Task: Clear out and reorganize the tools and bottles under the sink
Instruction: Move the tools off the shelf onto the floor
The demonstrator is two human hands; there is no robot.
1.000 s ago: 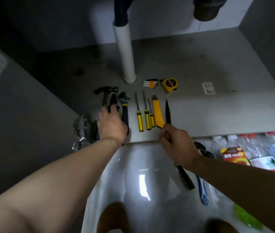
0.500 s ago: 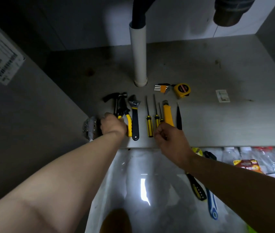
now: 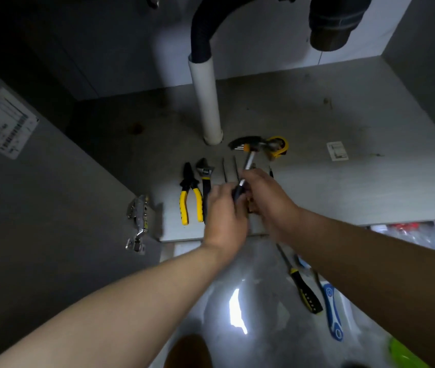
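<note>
One hammer (image 3: pixel 248 158), raised above the cabinet floor (image 3: pixel 344 187), is gripped by both hands, left hand (image 3: pixel 224 216) on its dark handle, right hand (image 3: pixel 267 197) around the shaft, hiding the screwdrivers behind, beside one pair of pliers (image 3: pixel 190 193) and one wrench (image 3: pixel 205 179).

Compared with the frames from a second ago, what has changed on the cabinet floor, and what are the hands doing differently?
The hammer has left its spot at the left end of the row: the left hand lifted it by the handle and carried it rightward over the screwdrivers, where the right hand now meets it. The pliers, wrench, tape measure and white pipe stayed put.
</note>
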